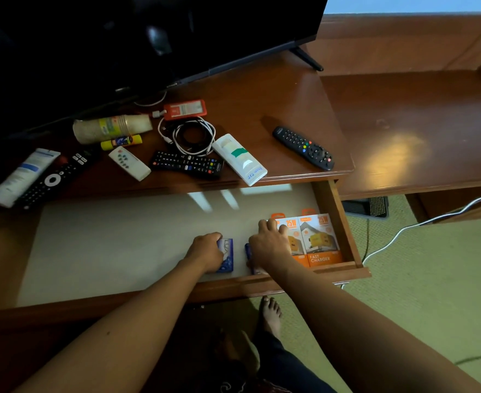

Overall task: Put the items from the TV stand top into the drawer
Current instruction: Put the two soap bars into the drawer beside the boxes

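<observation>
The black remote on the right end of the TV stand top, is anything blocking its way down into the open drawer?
Nothing visible does. The black remote lies alone near the stand's front edge, and the open drawer is right below. Two charger boxes fill the drawer's right end, beneath the remote; the middle and left floor is bare.

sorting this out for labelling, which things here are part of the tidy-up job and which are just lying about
Job: open drawer, charger boxes, blue packs under left hand and right hand, remotes, cables, cups, glue stick, tube.
Lying about: TV, floor cable.
</observation>
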Demonstrator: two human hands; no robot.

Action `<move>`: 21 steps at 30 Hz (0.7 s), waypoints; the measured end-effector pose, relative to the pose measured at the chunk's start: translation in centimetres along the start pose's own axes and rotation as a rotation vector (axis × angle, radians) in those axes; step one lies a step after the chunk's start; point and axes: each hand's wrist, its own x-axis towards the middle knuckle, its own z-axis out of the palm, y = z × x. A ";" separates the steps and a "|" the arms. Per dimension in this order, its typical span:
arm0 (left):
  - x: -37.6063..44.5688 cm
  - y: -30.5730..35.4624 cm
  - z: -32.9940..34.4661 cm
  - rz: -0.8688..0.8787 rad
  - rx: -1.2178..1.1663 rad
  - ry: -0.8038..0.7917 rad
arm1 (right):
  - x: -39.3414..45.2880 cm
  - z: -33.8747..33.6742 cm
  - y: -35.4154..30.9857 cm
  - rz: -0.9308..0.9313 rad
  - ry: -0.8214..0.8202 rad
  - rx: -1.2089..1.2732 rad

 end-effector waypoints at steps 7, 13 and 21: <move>0.3 0.3 0.3 -0.018 -0.052 0.025 | 0.8 -0.3 2.1 -0.135 0.017 -0.054; 1.5 1.2 0.6 -0.034 -0.105 0.129 | 0.5 -0.2 3.1 -0.100 0.044 0.178; 4.7 3.9 -0.5 -0.024 -0.142 0.191 | -0.1 1.5 6.7 0.132 0.225 0.459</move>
